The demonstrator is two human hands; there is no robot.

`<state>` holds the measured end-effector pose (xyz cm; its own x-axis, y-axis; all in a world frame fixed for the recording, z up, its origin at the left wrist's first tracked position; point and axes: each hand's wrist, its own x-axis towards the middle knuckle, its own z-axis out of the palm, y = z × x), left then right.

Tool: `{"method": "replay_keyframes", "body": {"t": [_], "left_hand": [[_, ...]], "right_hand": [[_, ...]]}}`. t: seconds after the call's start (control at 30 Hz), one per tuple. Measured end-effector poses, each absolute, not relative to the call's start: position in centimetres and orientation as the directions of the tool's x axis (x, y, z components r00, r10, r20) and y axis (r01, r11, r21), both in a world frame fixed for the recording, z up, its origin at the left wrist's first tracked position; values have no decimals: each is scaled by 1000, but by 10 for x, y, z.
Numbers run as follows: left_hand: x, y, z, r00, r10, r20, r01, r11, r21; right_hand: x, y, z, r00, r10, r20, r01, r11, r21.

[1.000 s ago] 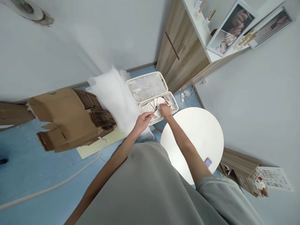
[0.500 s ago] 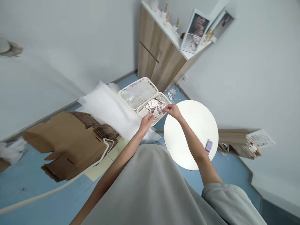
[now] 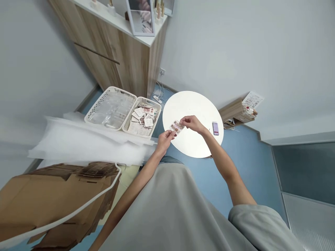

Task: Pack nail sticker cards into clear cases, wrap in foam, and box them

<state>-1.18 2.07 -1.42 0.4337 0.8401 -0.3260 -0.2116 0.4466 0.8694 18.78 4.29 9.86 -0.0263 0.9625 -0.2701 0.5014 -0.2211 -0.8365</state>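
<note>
Between my two hands is a small pale card [image 3: 176,127] with rows of round brown and pink spots. My left hand [image 3: 165,140] pinches its lower left edge. At the upper right corner, the fingers of my right hand [image 3: 190,123] are closed on the same card. It is held over the left part of a round white table [image 3: 193,104]. To the left of the table, a white plastic basket [image 3: 158,116] holds many similar cards [image 3: 142,118].
A second basket [image 3: 90,108] with clear plastic packaging adjoins the first. White foam sheets [image 3: 78,141] and flattened cardboard [image 3: 52,198] lie at left. A phone [image 3: 215,128] rests on the table. Behind stand a wooden cabinet [image 3: 125,59] and a power strip with cables [image 3: 157,99].
The view has swung to the right. My hands and the card have moved from above the card basket to above the round table.
</note>
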Motion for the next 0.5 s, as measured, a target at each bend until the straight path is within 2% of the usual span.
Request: {"method": "replay_keyframes", "body": {"t": [0.1, 0.17, 0.23, 0.3, 0.4, 0.5], "left_hand": [[-12, 18, -1, 537, 782, -317, -320, 537, 781], [-15, 20, 7, 657, 691, -302, -385, 652, 653], [-18, 25, 13, 747, 595, -298, -394, 756, 524], [-18, 29, 17, 770, 551, -321, -385, 803, 455], [-13, 34, 19, 737, 571, -361, -390, 796, 463], [-4, 38, 20, 648, 671, -361, -428, 713, 555]], "right_hand": [[194, 36, 107, -79, 973, -217, 474, -155, -867], [198, 35, 112, -122, 972, -199, 447, -125, -886], [200, 36, 117, -168, 968, -188, 431, -100, -897], [203, 39, 120, -214, 961, -176, 422, -72, -904], [207, 46, 122, -254, 954, -158, 423, -37, -906], [212, 55, 121, -170, 982, -83, 466, 6, -885]]}}
